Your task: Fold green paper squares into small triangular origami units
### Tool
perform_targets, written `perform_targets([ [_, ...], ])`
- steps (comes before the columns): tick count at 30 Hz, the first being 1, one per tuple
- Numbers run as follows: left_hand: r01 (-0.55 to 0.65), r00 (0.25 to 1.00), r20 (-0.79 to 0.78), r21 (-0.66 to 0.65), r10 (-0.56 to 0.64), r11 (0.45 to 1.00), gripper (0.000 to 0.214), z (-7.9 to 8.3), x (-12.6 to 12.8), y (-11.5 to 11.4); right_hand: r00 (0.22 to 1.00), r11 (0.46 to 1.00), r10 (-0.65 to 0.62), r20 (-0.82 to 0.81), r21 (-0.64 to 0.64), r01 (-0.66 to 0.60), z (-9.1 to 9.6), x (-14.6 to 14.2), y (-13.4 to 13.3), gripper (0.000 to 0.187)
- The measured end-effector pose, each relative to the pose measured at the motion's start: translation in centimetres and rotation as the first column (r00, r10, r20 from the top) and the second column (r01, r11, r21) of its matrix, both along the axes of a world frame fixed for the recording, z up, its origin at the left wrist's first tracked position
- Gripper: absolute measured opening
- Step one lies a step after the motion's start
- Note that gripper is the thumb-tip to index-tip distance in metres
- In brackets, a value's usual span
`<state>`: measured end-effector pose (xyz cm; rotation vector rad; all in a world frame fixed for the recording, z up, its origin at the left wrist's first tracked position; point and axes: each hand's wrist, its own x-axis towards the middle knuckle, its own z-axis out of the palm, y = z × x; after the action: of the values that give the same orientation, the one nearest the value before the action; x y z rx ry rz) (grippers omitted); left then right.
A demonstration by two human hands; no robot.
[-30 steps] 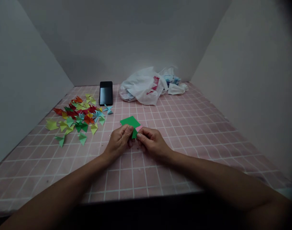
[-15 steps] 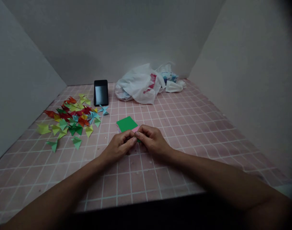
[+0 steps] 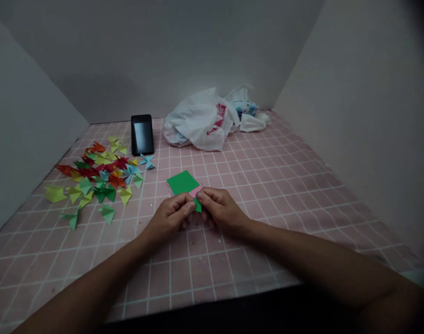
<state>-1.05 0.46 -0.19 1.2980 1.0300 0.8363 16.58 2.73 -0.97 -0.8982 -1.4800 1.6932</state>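
Between my two hands is a small folded piece of green paper (image 3: 198,205), its point showing below the fingertips. My left hand (image 3: 173,211) pinches it from the left, thumb on top. From the right, my right hand (image 3: 221,208) pinches the same piece with thumb and bent forefinger. Just beyond my fingers lies a stack of square paper (image 3: 183,182), green on top with a pink sheet showing at its near right corner. The fingers hide part of the stack and most of the folded piece.
Many folded paper shapes (image 3: 99,190) in red, yellow, green and blue lie to the left. A black phone (image 3: 142,134) leans upright behind them. White plastic bags (image 3: 201,120) lie at the back. Pale walls (image 3: 184,51) enclose the pink checked tablecloth (image 3: 267,185).
My hands have come slightly apart, and more of the green folded paper shows between them. The view has shifted a little, so the paper shapes and phone appear farther left.
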Motion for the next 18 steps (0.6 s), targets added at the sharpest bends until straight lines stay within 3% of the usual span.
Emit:
perform_targets([
  [6,-0.072,0.98,0.181,-0.065,0.083,0.995,0.03,-0.9,0.0,0.4,0.956,0.982,0.067,-0.285,-0.152,-0.114,-0.8,-0.2,0.3,0.027],
  [13,-0.032,0.956,0.287,-0.112,0.063,0.993,0.028,-1.2,0.0,0.4,0.938,0.958,0.072,-0.34,-0.238,-0.16,-0.9,-0.1,0.6,0.025],
  [18,-0.011,0.958,0.284,-0.105,0.04,0.994,0.028,-0.9,0.1,0.4,0.928,0.961,0.074,-0.365,-0.224,-0.165,-1.1,-0.1,0.6,0.027],
])
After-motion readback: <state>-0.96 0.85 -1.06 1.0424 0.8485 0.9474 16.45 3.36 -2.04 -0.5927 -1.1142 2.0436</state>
